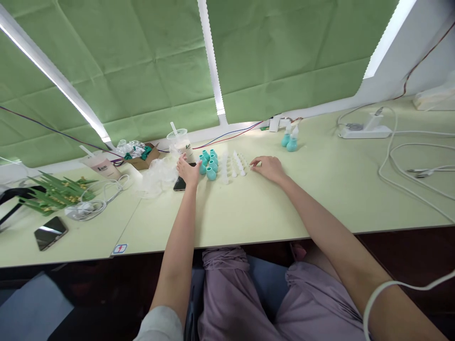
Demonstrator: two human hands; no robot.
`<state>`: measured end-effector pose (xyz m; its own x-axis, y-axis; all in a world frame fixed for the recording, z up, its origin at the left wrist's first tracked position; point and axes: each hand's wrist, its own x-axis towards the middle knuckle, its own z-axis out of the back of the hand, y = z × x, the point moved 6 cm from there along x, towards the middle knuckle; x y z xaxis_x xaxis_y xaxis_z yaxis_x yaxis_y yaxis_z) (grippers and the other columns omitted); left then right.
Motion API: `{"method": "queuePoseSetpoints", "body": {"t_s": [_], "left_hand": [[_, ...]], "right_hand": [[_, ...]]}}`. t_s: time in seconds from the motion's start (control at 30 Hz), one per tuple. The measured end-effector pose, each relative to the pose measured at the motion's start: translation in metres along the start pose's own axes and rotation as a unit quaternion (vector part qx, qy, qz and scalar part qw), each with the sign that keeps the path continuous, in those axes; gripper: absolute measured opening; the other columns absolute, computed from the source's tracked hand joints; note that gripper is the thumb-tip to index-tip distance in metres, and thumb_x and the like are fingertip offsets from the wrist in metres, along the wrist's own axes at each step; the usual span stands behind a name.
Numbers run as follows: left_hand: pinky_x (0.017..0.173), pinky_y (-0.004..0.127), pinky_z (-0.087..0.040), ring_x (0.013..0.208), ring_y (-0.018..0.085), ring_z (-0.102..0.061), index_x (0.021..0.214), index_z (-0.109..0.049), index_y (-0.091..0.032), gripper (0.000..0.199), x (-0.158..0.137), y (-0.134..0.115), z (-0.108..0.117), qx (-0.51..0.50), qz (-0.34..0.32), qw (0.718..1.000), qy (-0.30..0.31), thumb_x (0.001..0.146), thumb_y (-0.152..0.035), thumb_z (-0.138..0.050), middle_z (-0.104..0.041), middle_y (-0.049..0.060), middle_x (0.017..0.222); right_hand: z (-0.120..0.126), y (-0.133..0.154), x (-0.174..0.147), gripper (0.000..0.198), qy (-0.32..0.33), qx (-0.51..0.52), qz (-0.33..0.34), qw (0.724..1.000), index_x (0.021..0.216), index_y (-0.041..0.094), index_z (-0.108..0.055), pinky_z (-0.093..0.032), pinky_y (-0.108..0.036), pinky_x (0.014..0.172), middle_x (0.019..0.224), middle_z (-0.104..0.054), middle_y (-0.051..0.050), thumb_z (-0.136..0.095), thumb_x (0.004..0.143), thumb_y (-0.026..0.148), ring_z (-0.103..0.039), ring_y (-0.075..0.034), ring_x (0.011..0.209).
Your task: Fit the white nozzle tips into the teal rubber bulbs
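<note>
The left hand point(189, 171), loosely curved with thumb apart, shows nothing in its grasp beside teal bulbs point(211, 174). The right hand point(269, 167) has thumb and fingertips close together by tiny pale pieces point(243, 158); I cannot tell whether it pinches one. Across the tabletop point(231, 213), bulbs and white pieces point(239, 164) stand grouped, probably for easy reach. The cup's point(183, 146) lettering is illegible; a sticker point(120, 248) bears a red mark.

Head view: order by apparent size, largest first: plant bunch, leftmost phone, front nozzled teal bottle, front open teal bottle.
Plant bunch
Leftmost phone
Front nozzled teal bottle
Front open teal bottle
Ignoring the nozzle, the last two look alike.
</note>
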<state>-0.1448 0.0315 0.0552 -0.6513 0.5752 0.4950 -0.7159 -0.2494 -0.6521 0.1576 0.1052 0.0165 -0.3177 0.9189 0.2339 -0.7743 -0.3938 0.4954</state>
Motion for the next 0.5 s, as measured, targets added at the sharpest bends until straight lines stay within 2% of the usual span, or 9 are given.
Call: {"method": "queuePoseSetpoints", "body": {"t_s": [0.13,0.23,0.33,0.43,0.5], "left_hand": [[0.094,0.039,-0.039,0.110,0.026,-0.055,0.106,-0.059,-0.022,0.040,0.005,0.024,-0.023,-0.006,0.028,0.994,0.104,0.070,-0.036,-0.071,-0.064,0.007,0.111],[0.091,0.037,-0.041,0.103,0.025,-0.059,0.092,-0.063,-0.021,0.026,0.005,0.029,-0.032,-0.003,0.021,0.992,0.121,0.072,-0.037,-0.069,-0.067,0.007,0.104],[0.088,0.032,-0.042,0.097,0.021,-0.061,0.095,-0.062,-0.019,0.025,0.004,0.017,-0.026,-0.060,-0.032,0.995,0.072,0.077,-0.036,-0.064,-0.068,0.007,0.099],[0.085,0.031,-0.043,0.090,0.020,-0.059,0.102,-0.061,-0.017,0.029,-0.005,-0.015,-0.007,-0.108,-0.140,0.984,-0.003,0.083,-0.038,-0.057,-0.066,0.008,0.095],[0.086,0.034,-0.041,0.090,0.021,-0.056,0.103,-0.064,-0.018,0.029,-0.020,-0.041,0.005,-0.078,-0.220,0.971,-0.047,0.083,-0.038,-0.057,-0.065,0.008,0.093]], "right_hand": [[0.003,0.002,-0.001,0.016,-0.011,0.001,-0.001,1.000,0.090,0.026,-0.071,-0.034,-0.026,0.076,0.094,-0.069,0.003,-0.059,0.080,0.030,-0.060,-0.013,0.087],[0.002,0.000,0.000,0.016,-0.027,0.006,0.008,1.000,0.088,0.025,-0.071,-0.034,-0.026,0.075,0.091,-0.069,0.002,-0.058,0.081,0.030,-0.059,-0.014,0.084],[0.005,0.000,0.001,0.017,-0.065,0.038,0.022,0.997,0.087,0.024,-0.072,-0.035,-0.026,0.073,0.090,-0.069,0.001,-0.056,0.082,0.030,-0.057,-0.012,0.077],[0.011,0.009,-0.001,0.019,-0.103,0.125,0.045,0.986,0.089,0.024,-0.071,-0.038,-0.025,0.071,0.092,-0.068,0.001,-0.055,0.083,0.033,-0.055,-0.010,0.070],[0.012,0.021,-0.003,0.024,-0.103,0.215,0.072,0.968,0.097,0.024,-0.069,-0.040,-0.023,0.071,0.094,-0.067,0.000,-0.057,0.082,0.038,-0.056,-0.009,0.071]]}}
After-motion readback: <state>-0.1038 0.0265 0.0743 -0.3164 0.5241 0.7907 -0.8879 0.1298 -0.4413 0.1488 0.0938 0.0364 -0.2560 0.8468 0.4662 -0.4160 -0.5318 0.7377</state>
